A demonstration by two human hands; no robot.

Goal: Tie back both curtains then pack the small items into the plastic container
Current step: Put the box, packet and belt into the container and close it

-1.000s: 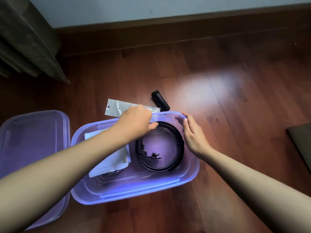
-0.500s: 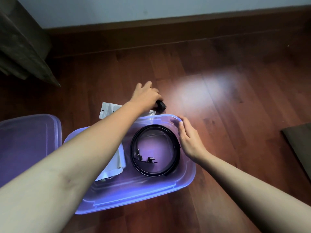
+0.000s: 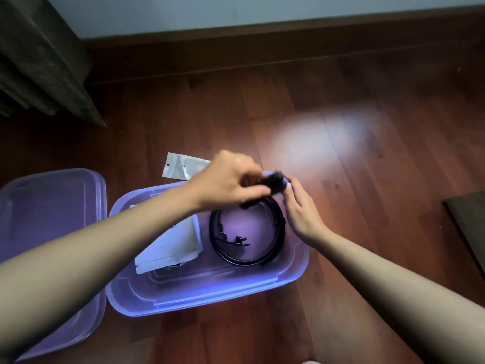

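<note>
A purple plastic container (image 3: 210, 295) stands open on the wooden floor. Inside it lie a coiled black belt (image 3: 278, 240) and white packets (image 3: 170, 248). My left hand (image 3: 228, 185) grips a black cylindrical item (image 3: 275, 182) above the container's far rim; the item is blurred. My right hand (image 3: 301, 211) rests at the container's far right rim, its fingertips close to the black item. A clear zip pouch (image 3: 183, 168) lies on the floor just behind the container, partly hidden by my left hand.
The container's purple lid (image 3: 47, 219) lies on the floor to the left. A dark curtain (image 3: 39, 56) hangs at the upper left beside the wall and skirting board. A dark mat edge (image 3: 469, 227) shows at the right.
My left hand reached past the container to the black item on the floor, took hold of it and lifted it back over the container's far rim. My right hand stayed at the rim.
</note>
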